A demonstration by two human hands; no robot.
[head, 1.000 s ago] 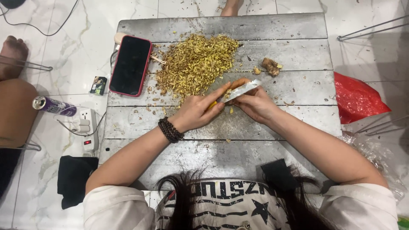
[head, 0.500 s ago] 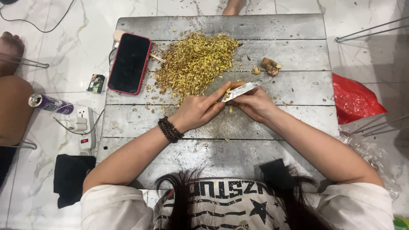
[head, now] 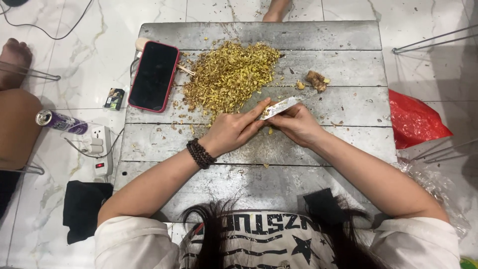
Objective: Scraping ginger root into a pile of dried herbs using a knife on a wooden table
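We see a bright, even overhead light and a sharp picture. Soft shadows lie beneath our forearms on the tabletop (head: 318,35), and the marble floor (head: 74,60) gleams faintly.

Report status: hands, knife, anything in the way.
Right hand grips knife; left hand pinches a small piece at the blade. Peel pile just beyond. Phone off left.

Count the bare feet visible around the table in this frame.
2. One foot rests on the floor at the far left edge, beside a metal leg; another foot shows at the top, just beyond the table. Others may lie out of view.
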